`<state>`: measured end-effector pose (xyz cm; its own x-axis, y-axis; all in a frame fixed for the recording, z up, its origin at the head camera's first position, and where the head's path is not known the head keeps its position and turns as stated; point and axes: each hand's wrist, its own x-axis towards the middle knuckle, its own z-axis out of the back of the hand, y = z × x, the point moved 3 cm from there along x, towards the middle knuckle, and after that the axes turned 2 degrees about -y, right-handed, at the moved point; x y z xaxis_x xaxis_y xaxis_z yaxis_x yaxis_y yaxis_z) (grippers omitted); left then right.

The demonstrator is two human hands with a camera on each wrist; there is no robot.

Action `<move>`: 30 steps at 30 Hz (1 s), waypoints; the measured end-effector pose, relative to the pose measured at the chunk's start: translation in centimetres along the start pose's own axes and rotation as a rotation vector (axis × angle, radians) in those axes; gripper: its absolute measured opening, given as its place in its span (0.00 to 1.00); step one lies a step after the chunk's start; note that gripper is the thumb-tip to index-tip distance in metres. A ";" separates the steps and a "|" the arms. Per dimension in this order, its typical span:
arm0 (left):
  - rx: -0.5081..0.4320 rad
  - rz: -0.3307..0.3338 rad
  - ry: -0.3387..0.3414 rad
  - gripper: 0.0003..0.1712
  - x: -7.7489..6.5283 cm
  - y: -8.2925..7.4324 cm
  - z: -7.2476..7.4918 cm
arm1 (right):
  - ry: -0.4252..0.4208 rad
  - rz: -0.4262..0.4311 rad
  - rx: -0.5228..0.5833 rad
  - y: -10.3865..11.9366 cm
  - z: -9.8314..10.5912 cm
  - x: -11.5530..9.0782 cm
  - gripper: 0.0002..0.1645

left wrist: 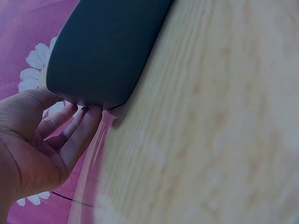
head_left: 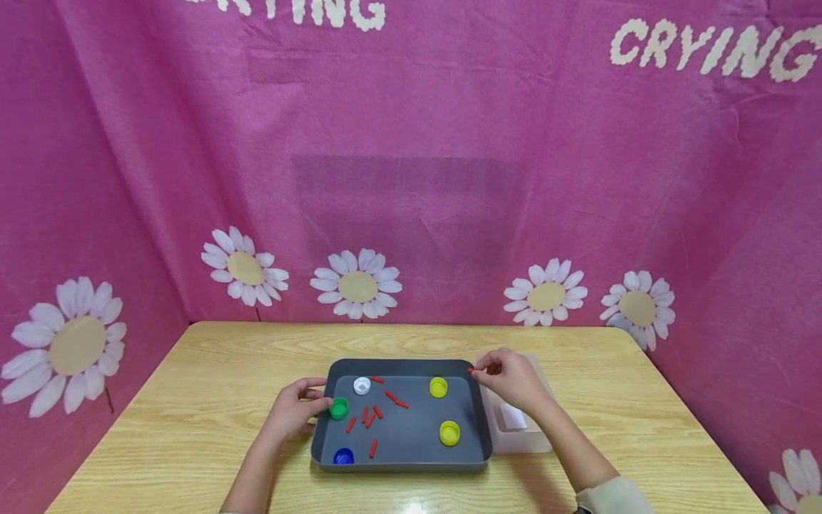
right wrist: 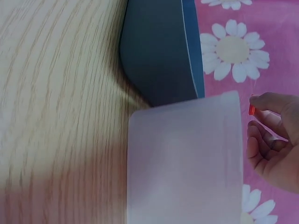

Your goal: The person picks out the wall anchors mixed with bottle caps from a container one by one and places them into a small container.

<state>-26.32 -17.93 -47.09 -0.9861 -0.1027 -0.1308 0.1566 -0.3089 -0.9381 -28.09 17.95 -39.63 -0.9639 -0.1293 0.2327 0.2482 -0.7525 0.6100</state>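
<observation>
A dark grey tray lies on the table, with several short red sticks scattered over its left half. My left hand grips the tray's left wall, thumb over the rim by a green cap and fingers against the outside. In the left wrist view those fingers press against the tray's end wall. Between thumb and index finger, my right hand pinches a small red stick above the tray's right rim and the translucent box.
Inside the tray are also a white cap, a blue cap and two yellow caps. The translucent box stands against the tray's right side, with a white paper piece in it. Behind the wooden table hangs a pink flowered cloth.
</observation>
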 end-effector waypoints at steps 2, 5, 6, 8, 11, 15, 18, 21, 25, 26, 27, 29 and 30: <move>-0.002 -0.002 0.001 0.24 0.0 0.0 0.0 | -0.014 -0.010 -0.007 -0.5 0.2 0.1 0.04; -0.005 -0.006 -0.003 0.24 0.1 0.0 0.0 | -0.016 -0.032 0.008 -1.3 0.4 0.1 0.04; -0.005 -0.007 -0.004 0.24 0.1 0.1 0.0 | -0.015 -0.041 0.018 -1.5 0.4 0.1 0.05; -0.003 -0.010 -0.004 0.25 0.1 0.1 0.0 | -0.013 -0.051 0.038 -1.9 0.4 0.2 0.05; -0.006 -0.006 -0.008 0.25 0.1 0.1 -0.1 | -0.015 -0.066 0.052 -2.4 0.4 0.2 0.05; -0.008 -0.002 -0.010 0.25 0.0 0.2 -0.1 | -0.021 -0.091 0.065 -2.9 0.3 0.2 0.05; -0.013 -0.001 -0.011 0.25 0.0 0.3 -0.1 | -0.037 -0.105 0.077 -3.1 0.1 0.2 0.05; -0.040 -0.002 -0.005 0.26 0.1 0.5 -0.1 | -0.055 -0.116 0.083 -3.5 -0.1 0.3 0.05; -0.067 -0.010 -0.005 0.26 0.2 0.6 -0.2 | -0.070 -0.123 0.085 -4.1 -0.5 0.5 0.04; -0.066 -0.012 -0.008 0.26 0.2 0.6 -0.2 | -0.073 -0.122 0.086 -4.2 -0.6 0.6 0.04; -0.064 -0.012 -0.010 0.25 0.2 0.6 -0.2 | -0.075 -0.122 0.089 -4.3 -0.7 0.6 0.04; -0.059 -0.010 -0.013 0.25 0.3 0.6 -0.1 | -0.077 -0.114 0.108 -4.4 -0.7 0.6 0.05; -0.056 -0.009 -0.012 0.25 0.3 0.6 -0.1 | -0.077 -0.108 0.118 -4.5 -0.8 0.5 0.05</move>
<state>-26.52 -18.02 -47.70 -0.9865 -0.1121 -0.1191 0.1445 -0.2563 -0.9557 -29.77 20.75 -42.80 -0.9765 0.0021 0.2156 0.1572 -0.6775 0.7186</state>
